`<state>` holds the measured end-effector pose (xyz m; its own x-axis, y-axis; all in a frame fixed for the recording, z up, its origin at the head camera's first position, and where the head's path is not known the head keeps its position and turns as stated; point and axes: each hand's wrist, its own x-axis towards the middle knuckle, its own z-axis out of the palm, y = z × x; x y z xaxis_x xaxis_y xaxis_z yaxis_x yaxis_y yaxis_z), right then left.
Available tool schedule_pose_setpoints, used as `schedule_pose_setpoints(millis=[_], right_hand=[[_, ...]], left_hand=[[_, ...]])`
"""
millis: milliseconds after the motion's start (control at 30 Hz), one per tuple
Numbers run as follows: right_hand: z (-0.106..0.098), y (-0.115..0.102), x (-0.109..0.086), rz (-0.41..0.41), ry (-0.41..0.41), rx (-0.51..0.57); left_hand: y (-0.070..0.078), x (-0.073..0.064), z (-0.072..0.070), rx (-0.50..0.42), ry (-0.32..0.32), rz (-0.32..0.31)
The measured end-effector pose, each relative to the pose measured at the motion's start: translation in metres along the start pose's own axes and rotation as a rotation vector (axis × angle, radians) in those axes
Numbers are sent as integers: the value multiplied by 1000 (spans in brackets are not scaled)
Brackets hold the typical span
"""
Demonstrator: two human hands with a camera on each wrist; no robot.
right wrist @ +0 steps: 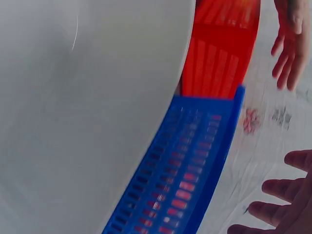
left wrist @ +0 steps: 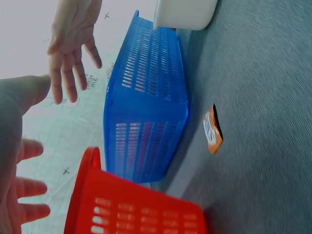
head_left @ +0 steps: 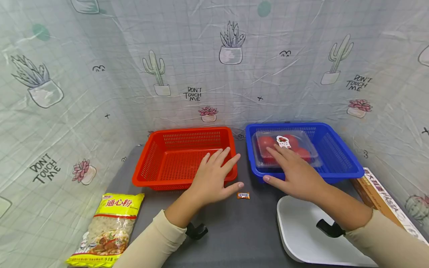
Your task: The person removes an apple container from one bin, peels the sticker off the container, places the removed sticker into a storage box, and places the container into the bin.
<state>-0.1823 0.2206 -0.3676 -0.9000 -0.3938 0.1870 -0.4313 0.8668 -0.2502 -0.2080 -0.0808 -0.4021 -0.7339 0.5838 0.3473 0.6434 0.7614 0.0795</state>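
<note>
My left hand (head_left: 212,176), fingers spread and holding nothing, hovers over the front right of the red basket (head_left: 161,182). Fingers apart and palm down, my right hand (head_left: 296,171) is above the front of the blue basket (head_left: 342,175). A clear plastic box of tomatoes (head_left: 264,143) with a white label lies in the left part of the blue basket, partly hidden by that hand. Inside the red basket only its slotted floor and walls show. Between the baskets, nearer to me, a small orange-wrapped candy (head_left: 243,195) lies on the grey cloth.
A yellow bag of pasta (head_left: 110,230) lies at the front left. At the front right stands a white tray (head_left: 301,227), partly under my right forearm. A long pasta box (head_left: 378,186) lies along the right side. Patterned sheeting (head_left: 201,56) hangs behind the baskets.
</note>
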Motion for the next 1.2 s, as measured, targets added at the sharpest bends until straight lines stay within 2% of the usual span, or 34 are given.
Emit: schedule_pose_setpoints(millis=[133, 233, 433, 600, 667, 967, 1200], right_hand=[[-5, 15, 3, 28, -6, 57], [-9, 27, 7, 46, -16, 81], [-18, 46, 15, 109, -37, 79], [-23, 70, 24, 92, 3, 141], [-25, 81, 28, 109, -6, 156], [-34, 122, 37, 226, -133, 186], [-46, 144, 43, 296, -194, 194]], left_hand=[[8, 8, 3, -44, 55, -31], [13, 15, 5, -76, 72, -58], [23, 31, 9, -141, 66, -115], [33, 44, 13, -233, 71, -143], [37, 49, 15, -281, 78, -157], [60, 67, 28, -514, 57, -268], [73, 73, 39, -578, 52, -333]])
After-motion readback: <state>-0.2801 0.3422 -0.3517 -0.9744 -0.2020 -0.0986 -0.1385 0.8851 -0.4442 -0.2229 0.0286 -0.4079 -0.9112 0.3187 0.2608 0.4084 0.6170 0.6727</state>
